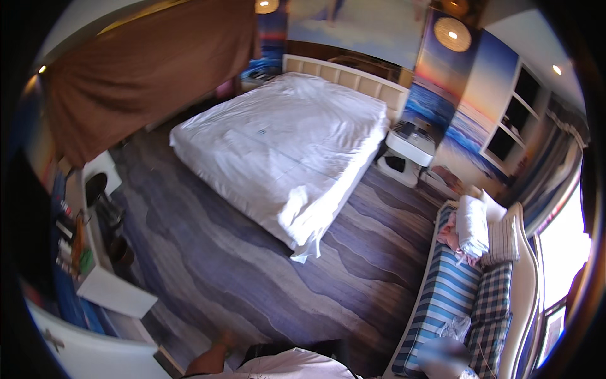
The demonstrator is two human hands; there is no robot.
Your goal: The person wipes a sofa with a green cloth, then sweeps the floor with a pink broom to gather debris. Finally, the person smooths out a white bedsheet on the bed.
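Observation:
My left hand (223, 343) shows at the lower edge, low over the wavy-patterned carpet (252, 271). It is dim and smeared, so its fingers cannot be made out, and no held thing is visible. My right hand is out of the picture. Ahead stands a bed with a cream headboard (346, 76). A rumpled white sheet (265, 139) covers its mattress, and one bunched corner hangs toward the carpet at the near end.
Along the right runs a sofa with a blue striped seat (442, 278), checked cushions (491, 294) and a rolled white bundle (472, 226). A white nightstand (410, 146) stands beside the bed. Cluttered shelving (79, 234) and a white drawer unit (117, 292) line the left.

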